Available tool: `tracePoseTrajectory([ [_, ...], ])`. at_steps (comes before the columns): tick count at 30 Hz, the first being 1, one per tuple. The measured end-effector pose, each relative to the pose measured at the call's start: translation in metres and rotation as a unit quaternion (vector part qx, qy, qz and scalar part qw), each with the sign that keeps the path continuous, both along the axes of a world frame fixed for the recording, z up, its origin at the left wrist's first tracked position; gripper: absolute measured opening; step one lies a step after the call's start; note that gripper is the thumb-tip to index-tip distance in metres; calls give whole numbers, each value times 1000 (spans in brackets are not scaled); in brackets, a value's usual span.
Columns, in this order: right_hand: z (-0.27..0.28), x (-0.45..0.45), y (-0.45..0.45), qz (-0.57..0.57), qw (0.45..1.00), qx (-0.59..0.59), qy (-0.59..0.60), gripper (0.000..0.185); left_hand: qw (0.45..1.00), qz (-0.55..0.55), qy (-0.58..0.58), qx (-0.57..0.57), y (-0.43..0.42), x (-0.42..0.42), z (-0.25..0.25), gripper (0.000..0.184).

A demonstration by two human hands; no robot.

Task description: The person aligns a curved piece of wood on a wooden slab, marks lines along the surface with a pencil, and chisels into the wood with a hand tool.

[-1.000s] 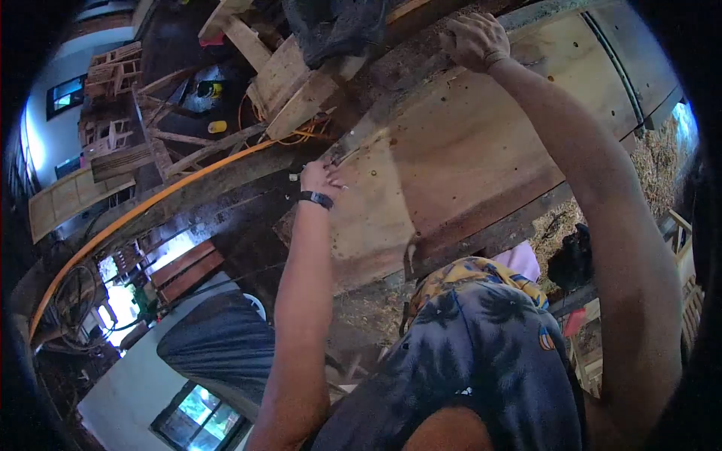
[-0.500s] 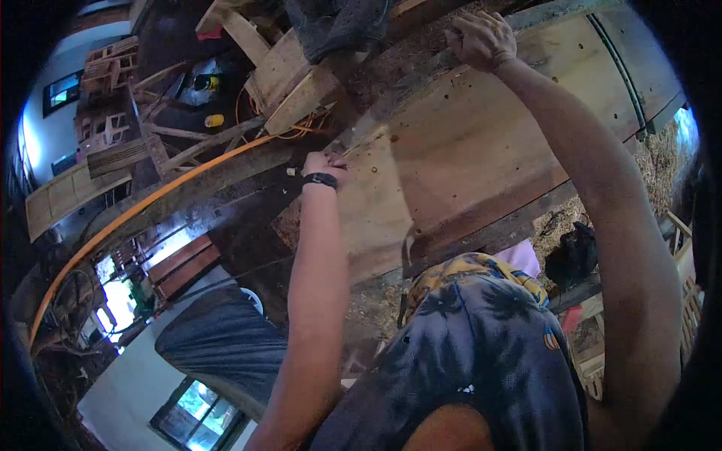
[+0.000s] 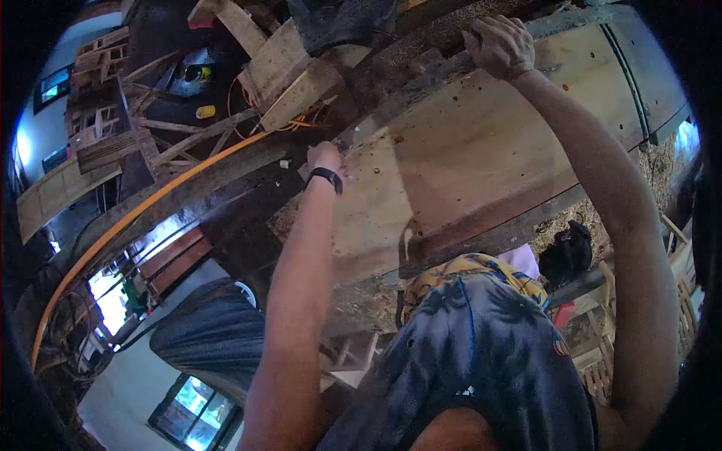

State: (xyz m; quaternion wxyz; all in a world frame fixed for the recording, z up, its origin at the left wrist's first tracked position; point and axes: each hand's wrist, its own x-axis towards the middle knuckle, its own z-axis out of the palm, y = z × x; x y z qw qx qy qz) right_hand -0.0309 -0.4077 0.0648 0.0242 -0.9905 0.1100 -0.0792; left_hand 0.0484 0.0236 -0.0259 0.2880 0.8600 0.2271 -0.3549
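Note:
My left hand [image 3: 326, 157], with a dark band on its wrist, is at the left end of a large plywood-like panel [image 3: 481, 143]. Its fingers are curled in, and what they hold, if anything, is hidden. At the far edge of the panel, beside a dark, dusty beam [image 3: 421, 69], is my right hand [image 3: 502, 46]. Its back faces up and its bent fingers are somewhat apart, with nothing visible in them. The panel has small dark spots and a darker strip along its near side.
An orange hose [image 3: 150, 199] curves along the left. Wooden pieces [image 3: 289, 71] and dark cloth [image 3: 342, 22] lie beyond the panel. A person's dark-clothed leg [image 3: 207, 331] shows at lower left. Wood shavings [image 3: 658, 169] and a black bag-like thing [image 3: 565, 252] are at right.
My left hand has turned and drawn slightly left; a thin pale sliver seen by its fingers no longer shows there. My right hand has shifted slightly right along the far edge.

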Motion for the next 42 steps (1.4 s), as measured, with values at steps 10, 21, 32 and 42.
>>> tracePoseTrajectory([
  [10, -18, -1, -6, 17, 996, -43, -78, 29, 654, -736, 31, 171, -40, 19, 72, 42],
  [21, -10, -2, -4, 7, 999, -18, -39, 30, 985, -127, -99, -55, 11, -21, 44, 23],
  [32, -37, 0, -8, -21, 977, -132, -163, 34, 890, 417, -20, -182, -36, -32, 50, 10],
  [42, -9, -2, -3, -4, 998, -39, -56, 29, 787, 506, 139, -323, -5, -3, 24, 12],
])
